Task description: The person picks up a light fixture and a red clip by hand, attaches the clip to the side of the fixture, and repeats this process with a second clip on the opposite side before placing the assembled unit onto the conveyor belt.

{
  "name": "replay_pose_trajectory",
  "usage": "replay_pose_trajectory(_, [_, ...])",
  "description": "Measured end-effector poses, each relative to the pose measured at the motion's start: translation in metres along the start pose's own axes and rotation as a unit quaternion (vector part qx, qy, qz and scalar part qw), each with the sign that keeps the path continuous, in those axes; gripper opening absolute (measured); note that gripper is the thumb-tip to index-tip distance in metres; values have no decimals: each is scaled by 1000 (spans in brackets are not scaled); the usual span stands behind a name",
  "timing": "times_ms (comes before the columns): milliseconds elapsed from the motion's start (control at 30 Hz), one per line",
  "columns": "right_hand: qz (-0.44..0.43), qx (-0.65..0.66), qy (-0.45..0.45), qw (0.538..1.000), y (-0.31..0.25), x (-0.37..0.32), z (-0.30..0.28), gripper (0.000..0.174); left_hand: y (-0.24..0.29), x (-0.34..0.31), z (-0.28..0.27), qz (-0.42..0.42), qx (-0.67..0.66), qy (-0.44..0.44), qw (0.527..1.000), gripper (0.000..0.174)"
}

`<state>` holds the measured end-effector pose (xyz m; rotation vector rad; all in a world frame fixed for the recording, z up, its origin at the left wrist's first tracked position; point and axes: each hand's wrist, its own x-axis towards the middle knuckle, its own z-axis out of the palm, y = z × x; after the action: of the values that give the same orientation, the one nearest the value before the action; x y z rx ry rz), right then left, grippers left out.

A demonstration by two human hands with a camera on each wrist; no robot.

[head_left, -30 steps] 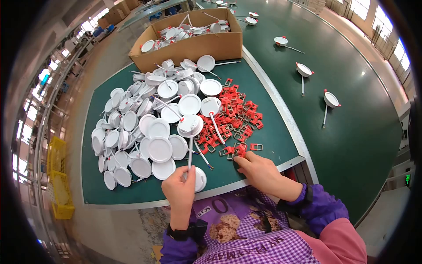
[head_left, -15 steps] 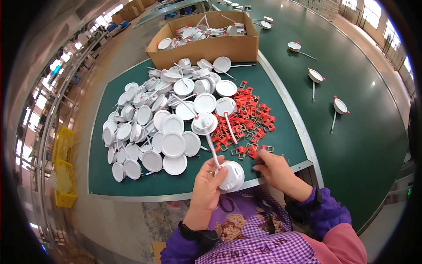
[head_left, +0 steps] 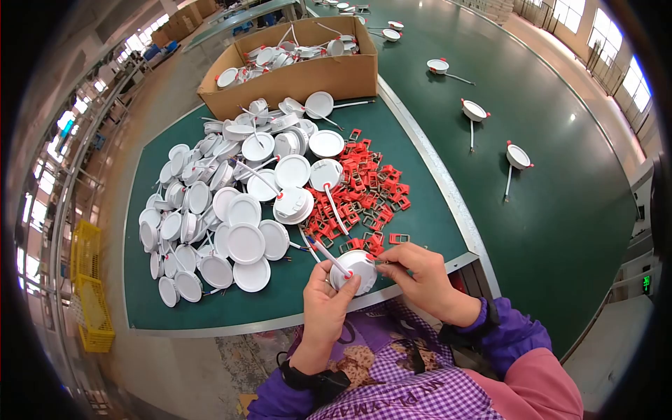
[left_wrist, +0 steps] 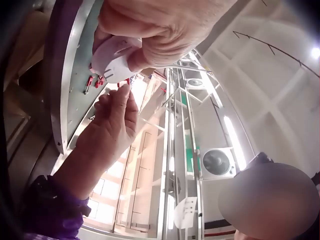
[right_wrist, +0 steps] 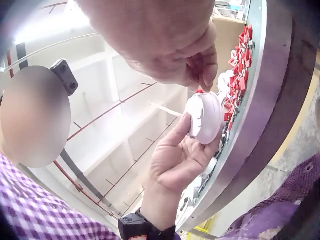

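Observation:
My left hand point(head_left: 326, 306) grips a round white downlight point(head_left: 361, 269) near the table's front edge. Its back is turned up and its white cable sticks out past the fingers. At the downlight's right side, my right hand point(head_left: 425, 281) pinches a small red clip point(right_wrist: 200, 91) between thumb and fingertips, right at the rim. The fingers largely hide that clip. In the right wrist view the left thumb lies across the lamp's back. Just beyond the hands spreads a pile of red clips point(head_left: 358, 187) with metal loops.
Many white downlights point(head_left: 245, 243) are heaped on the left of the green table point(head_left: 157, 311). A cardboard box point(head_left: 294, 82) of more lamps stands behind. Along the right, a green conveyor point(head_left: 560, 217) carries several lamps with red clips. Yellow crates point(head_left: 94, 301) stand at far left.
The left hand has lifted the downlight by its cable, taken hold of its body and turned it. My right hand has come from the red clips to the lamp's rim with one clip.

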<state>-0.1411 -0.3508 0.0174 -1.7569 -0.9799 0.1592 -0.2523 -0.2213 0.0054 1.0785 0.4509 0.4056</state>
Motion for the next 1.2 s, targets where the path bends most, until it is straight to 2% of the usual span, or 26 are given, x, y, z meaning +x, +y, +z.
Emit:
replay_pose_trajectory(233, [-29, -36, -20, 999, -2, -6, 2, 15, -4, -1, 6, 47, 60, 12, 997, 35])
replay_pose_trajectory(500, [-49, -36, 21, 998, 1, -6, 3, 12, -6, 1, 7, 99, 177, -14, 979, 30])
replay_pose_trajectory(633, [-49, -35, 34, 998, 1, -6, 3, 12, -3, 1, 8, 77, 179, -26, 981, 31])
replay_pose_trajectory(700, [-56, -25, 35, 997, 1, -3, 1, 12, 0, 0, 10, 39, 81, -39, 995, 32])
replay_pose_trajectory(833, [-70, -12, 20, 997, -2, -2, -1, 17, 3, -3, 5, 9, 49, -43, 998, 33])
replay_pose_trajectory(900, [26, 68, -5, 997, -7, -2, 0, 26, 5, -5, 2, -5, -2, -43, 999, 33])
replay_pose_trajectory(933, [26, 68, -4, 997, -8, -3, 1, 26, 6, -6, 1, -5, -2, -44, 999, 33])
replay_pose_trajectory(1000, [164, 186, -63, 967, -8, -5, -1, 36, 7, -8, 1, -3, -1, -49, 999, 34])
replay_pose_trajectory(1200, [165, 183, -86, 965, -5, -6, 3, 38, -1, -13, -6, -30, 0, -27, 999, 32])
